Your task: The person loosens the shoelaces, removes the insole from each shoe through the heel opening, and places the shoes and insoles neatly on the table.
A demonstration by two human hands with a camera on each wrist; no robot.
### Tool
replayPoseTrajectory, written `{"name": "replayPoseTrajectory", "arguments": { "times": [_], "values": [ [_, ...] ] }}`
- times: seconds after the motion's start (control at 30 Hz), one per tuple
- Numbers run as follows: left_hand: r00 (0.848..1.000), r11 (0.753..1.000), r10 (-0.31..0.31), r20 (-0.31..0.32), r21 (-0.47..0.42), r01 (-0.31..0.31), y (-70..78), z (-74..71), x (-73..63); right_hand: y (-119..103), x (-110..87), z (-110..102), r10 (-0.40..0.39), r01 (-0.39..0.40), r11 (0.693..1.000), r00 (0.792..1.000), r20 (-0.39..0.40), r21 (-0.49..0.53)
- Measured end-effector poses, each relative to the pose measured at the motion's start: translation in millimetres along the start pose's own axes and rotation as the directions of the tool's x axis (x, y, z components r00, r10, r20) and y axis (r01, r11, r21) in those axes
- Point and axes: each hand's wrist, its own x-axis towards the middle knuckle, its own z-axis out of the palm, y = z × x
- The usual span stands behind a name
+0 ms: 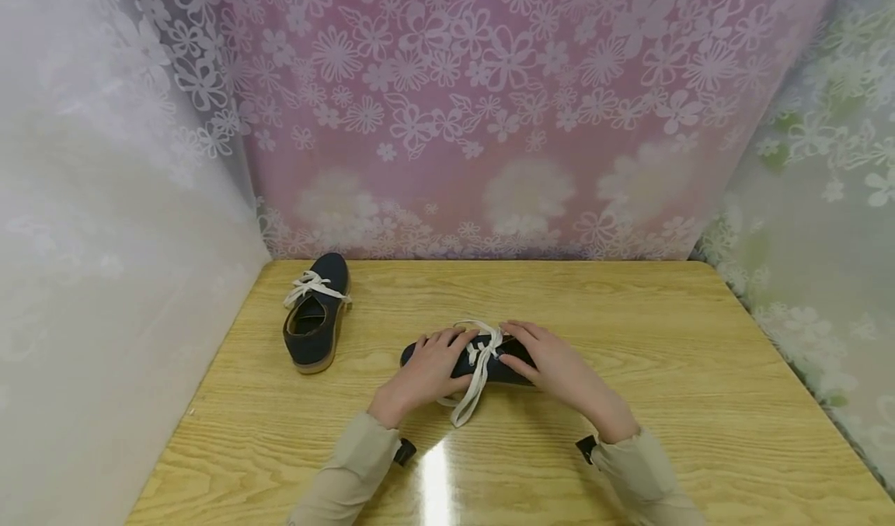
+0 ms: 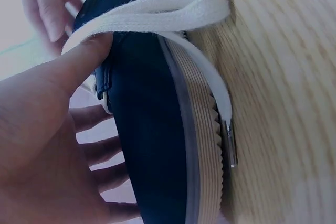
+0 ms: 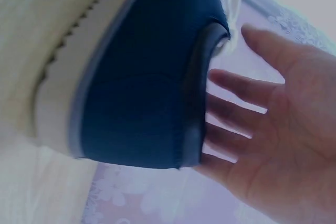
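Observation:
A dark navy lace-up shoe (image 1: 513,373) lies sideways on the table between both hands, toe to the left. Its white lace (image 1: 478,386) is tied in a bow, and one loop droops over the near side onto the wood. My left hand (image 1: 426,369) grips the front half, with the thumb (image 2: 86,59) on the near side under the lace loop and the fingers on the far side. At the heel end, my right hand (image 1: 562,364) hovers beside the shoe opening, thumb and fingers spread. The fingertips pass behind the collar in the right wrist view.
Its matching shoe (image 1: 311,343) stands at the left of the wooden table (image 1: 629,316), toe pointing away, with its white lace (image 1: 311,285) tied. Flowered curtains hang behind the table and along both sides.

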Motion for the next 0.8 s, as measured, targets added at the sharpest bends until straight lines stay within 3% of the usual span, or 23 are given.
{"name": "replayPoseTrajectory", "arguments": {
  "times": [0.27,0.53,0.8],
  "values": [
    [1.0,1.0,0.018,-0.02,-0.012,-0.018,-2.3,4.3,0.4,2,15.8,-5,-0.102,0.093,0.993,0.985,-0.138,-0.073],
    [0.998,0.999,0.036,-0.049,-0.021,-0.038,-4.0,7.0,0.5,6,19.2,3,-0.148,0.137,0.987,0.977,-0.151,-0.084],
    [0.998,0.999,0.031,-0.053,-0.017,-0.032,-5.8,6.8,0.6,10,20.4,0,-0.128,0.121,0.991,0.98,-0.153,-0.055]
  ]
}}
